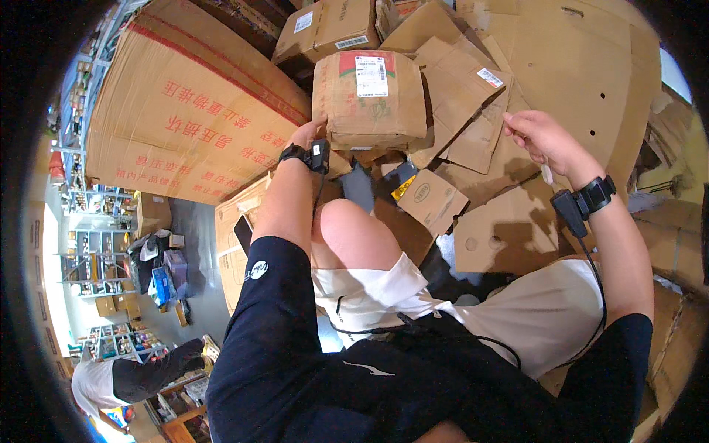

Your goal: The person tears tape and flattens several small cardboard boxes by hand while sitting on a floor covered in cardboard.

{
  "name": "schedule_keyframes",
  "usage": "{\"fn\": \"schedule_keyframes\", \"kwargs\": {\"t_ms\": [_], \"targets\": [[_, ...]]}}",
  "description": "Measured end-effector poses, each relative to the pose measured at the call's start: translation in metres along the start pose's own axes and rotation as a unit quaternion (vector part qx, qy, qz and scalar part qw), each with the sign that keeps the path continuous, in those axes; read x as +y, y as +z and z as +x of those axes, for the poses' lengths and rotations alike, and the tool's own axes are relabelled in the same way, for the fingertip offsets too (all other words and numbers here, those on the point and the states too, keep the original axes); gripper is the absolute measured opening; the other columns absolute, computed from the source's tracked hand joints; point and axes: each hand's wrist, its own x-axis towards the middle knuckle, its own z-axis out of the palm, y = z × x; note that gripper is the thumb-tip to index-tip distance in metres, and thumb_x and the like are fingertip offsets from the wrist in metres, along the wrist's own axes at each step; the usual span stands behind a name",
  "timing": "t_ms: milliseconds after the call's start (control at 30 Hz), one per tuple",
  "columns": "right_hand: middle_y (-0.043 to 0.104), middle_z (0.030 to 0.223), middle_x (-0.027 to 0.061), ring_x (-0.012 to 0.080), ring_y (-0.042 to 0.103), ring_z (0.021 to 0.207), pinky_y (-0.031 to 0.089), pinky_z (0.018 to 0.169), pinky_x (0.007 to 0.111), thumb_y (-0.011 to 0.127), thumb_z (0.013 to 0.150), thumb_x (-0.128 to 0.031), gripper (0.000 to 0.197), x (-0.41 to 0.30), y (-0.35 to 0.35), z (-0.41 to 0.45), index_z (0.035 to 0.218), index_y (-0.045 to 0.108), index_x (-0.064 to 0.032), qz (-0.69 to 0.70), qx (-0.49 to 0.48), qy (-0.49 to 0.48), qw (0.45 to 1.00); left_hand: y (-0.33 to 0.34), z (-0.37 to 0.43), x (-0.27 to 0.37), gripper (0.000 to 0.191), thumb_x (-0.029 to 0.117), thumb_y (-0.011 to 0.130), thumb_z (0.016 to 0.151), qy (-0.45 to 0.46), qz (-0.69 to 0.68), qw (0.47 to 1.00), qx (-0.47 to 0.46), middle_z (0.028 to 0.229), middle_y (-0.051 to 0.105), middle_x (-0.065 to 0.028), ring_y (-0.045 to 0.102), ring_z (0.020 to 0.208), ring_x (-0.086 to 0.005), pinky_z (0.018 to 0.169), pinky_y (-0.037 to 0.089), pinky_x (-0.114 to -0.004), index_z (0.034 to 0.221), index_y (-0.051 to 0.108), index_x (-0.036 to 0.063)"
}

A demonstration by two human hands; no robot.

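Note:
In front of me stands a worn cardboard carton (376, 119) with a white shipping label and red and green print. My left hand (309, 133) rests against its lower left corner; the fingertips are partly hidden by the carton's edge. My right hand (534, 138) is raised to the right, apart from the carton, with its fingers closed on a small pale thin item (547, 174) that sticks out below the palm. What this item is, I cannot tell. Flattened cardboard pieces (460, 105) lie beyond and between the hands.
A large carton (188, 111) with red printing stands at the left, another carton (327, 27) behind. A small cardboard box (432, 200) lies among scraps near my knees. A black phone (243, 233) is beside my left arm. A person (138, 376) bends over at the lower left, near shelves.

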Motion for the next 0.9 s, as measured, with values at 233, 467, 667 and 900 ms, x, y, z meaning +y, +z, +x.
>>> {"fn": "schedule_keyframes", "kwargs": {"t_ms": [233, 467, 667, 900], "targets": [[0.047, 0.066, -0.0062, 0.0014, 0.028, 0.043, 0.02, 0.039, 0.021, 0.056, 0.092, -0.039, 0.029, 0.007, -0.006, 0.011, 0.088, 0.058, -0.01, -0.02, 0.012, -0.007, 1.0, 0.094, -0.072, 0.061, 0.038, 0.035, 0.066, 0.087, 0.157, -0.043, 0.98, -0.111, 0.105, 0.061, -0.0041, 0.056, 0.087, -0.0187, 0.069, 0.046, -0.033, 0.114, 0.058, 0.0095], [0.048, 0.075, -0.005, 0.0037, 0.029, 0.049, 0.026, 0.041, 0.021, 0.055, 0.091, -0.051, 0.041, 0.022, -0.03, 0.028, 0.096, 0.055, -0.0101, 0.028, 0.136, -0.027, 0.99, 0.141, -0.161, 0.1, 0.025, 0.026, 0.054, 0.095, 0.154, -0.333, 0.904, -0.218, 0.111, 0.062, -0.005, 0.057, 0.097, -0.0218, 0.084, 0.041, -0.042, 0.116, 0.056, 0.0116], [0.042, 0.075, -0.0069, 0.0031, 0.033, 0.053, 0.028, 0.044, 0.018, 0.058, 0.091, -0.045, 0.035, 0.031, -0.057, 0.021, 0.107, 0.05, -0.0147, 0.237, 0.014, -0.116, 0.965, 0.165, -0.174, 0.074, 0.033, 0.031, 0.048, 0.097, 0.097, -0.439, 0.861, -0.237, 0.124, 0.058, -0.0088, 0.054, 0.114, -0.025, 0.106, 0.028, -0.052, 0.123, 0.051, 0.0098], [0.042, 0.073, -0.0075, 0.0009, 0.031, 0.049, 0.025, 0.042, 0.018, 0.062, 0.092, -0.026, 0.032, 0.026, -0.044, 0.031, 0.115, 0.05, -0.0077, 0.125, 0.054, -0.132, 0.982, 0.171, -0.161, 0.036, 0.044, 0.043, 0.037, 0.098, 0.048, -0.395, 0.88, -0.26, 0.129, 0.055, -0.0112, 0.048, 0.118, -0.0294, 0.104, 0.028, -0.053, 0.126, 0.051, 0.0115]]}}
